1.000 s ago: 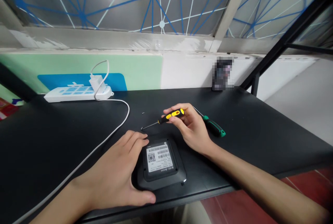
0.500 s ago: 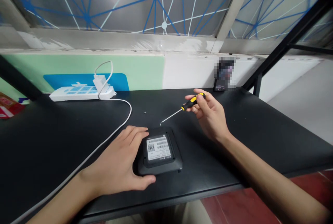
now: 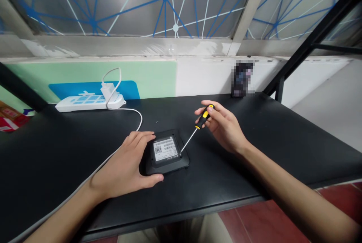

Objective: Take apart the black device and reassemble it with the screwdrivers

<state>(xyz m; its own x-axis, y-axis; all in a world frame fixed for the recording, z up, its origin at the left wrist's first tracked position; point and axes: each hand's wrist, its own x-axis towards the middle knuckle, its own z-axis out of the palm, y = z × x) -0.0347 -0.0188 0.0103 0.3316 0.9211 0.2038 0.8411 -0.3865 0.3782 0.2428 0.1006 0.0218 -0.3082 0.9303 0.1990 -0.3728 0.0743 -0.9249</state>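
A flat black electronic device [image 3: 166, 165] lies on the black table, its underside with a white barcode label [image 3: 165, 149] facing up. My left hand [image 3: 132, 164] grips it from the left, fingers at the far edge and thumb along the near edge. In my right hand [image 3: 226, 126] is a screwdriver [image 3: 202, 119] with a black and yellow handle, held between thumb and fingers. Its thin metal shaft slants down left, and the tip meets the device at the label's near right corner. Beyond the device lies a tiny screw-like metal piece [image 3: 156, 122].
A white power strip [image 3: 90, 102] with a plugged-in charger [image 3: 109, 90] stands against the wall. Its white cable [image 3: 138, 118] runs behind my left arm. A blurred phone [image 3: 241, 81] leans at the back right. Red packaging [image 3: 13, 118] sits far left.
The screwdriver's tip has come from beyond the device's far edge down to its near right part, and the handle stands steeper. The device and my left hand have shifted slightly left and away.
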